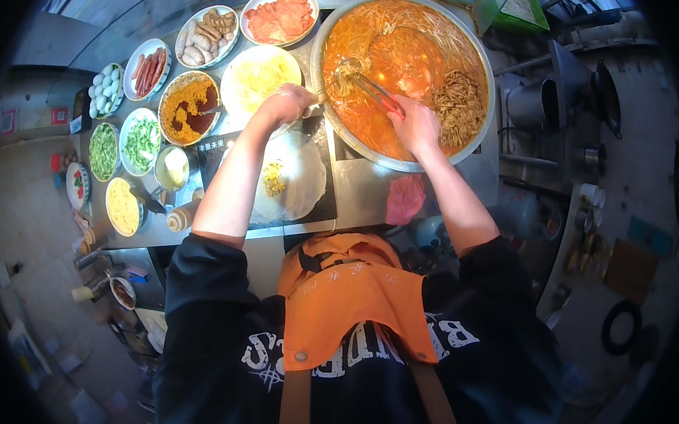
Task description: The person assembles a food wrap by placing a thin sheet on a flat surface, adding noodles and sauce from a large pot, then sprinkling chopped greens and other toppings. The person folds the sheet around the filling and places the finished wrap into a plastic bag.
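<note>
My right hand (414, 125) grips red-handled tongs (380, 96), whose tips hold a clump of pale noodles (346, 77) over the left part of a big round pan (487, 50) of orange-red broth. My left hand (286, 107) is closed beside the pan's left rim, in front of a plate of yellow shreds (254, 75). Whatever its fingers hold is too small to make out. Below that hand, a thin round wrapper (301, 191) lies flat on the dark worktop, with a small heap of yellow shreds (273, 177) on it.
Bowls of sausages (148, 71), eggs (107, 89), pink meat slices (279, 19), chopped greens (140, 143) and orange-brown seasoning (187, 109) crowd the left and far side. A pink cloth (406, 199) lies near the front edge. Brown shredded food (460, 108) fills the pan's right side.
</note>
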{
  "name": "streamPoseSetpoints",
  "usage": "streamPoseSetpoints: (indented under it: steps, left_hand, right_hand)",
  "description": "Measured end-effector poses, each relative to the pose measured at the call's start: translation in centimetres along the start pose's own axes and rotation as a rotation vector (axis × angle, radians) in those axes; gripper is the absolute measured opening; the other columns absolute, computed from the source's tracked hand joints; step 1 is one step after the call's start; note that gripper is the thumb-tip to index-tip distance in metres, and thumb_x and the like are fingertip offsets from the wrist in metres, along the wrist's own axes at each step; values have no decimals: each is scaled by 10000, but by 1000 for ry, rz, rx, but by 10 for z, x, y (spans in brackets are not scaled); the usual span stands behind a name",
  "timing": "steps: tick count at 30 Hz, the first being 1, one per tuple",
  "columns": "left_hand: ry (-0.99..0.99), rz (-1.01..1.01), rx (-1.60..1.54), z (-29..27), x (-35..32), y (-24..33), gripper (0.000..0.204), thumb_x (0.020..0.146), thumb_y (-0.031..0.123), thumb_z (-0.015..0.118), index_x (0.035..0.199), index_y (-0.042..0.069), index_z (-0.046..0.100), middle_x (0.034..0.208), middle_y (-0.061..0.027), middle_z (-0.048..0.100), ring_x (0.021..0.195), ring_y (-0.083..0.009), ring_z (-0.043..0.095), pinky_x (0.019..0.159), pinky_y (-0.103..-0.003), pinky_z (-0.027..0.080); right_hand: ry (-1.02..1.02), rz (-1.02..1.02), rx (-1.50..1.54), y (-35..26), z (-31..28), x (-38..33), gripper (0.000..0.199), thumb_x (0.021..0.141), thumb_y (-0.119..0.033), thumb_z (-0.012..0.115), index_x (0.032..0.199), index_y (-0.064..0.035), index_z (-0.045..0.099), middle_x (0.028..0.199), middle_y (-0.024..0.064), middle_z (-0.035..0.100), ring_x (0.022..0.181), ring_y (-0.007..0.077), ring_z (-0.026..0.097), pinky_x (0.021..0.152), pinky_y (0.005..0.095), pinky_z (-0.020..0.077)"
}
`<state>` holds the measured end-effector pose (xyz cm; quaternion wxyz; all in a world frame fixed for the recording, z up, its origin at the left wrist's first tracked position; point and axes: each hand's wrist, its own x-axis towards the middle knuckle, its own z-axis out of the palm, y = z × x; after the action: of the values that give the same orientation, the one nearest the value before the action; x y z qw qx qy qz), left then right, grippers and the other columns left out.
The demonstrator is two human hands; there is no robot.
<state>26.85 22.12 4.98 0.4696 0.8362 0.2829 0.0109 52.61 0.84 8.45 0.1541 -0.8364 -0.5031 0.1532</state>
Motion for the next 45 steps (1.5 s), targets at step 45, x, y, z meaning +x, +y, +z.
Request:
streamPoseSetpoints:
  steps: [45]
  left_hand:
    - [146,-468,-922,62,-65,7,317,990,328,736,775,106,665,609,14,514,473,-94,381,452,-291,296]
  right_hand:
    - [-194,-22,-258,-28,-42,10,394,899,-344,802,1211,-106,765,1036,175,788,1016,363,760,883,508,592]
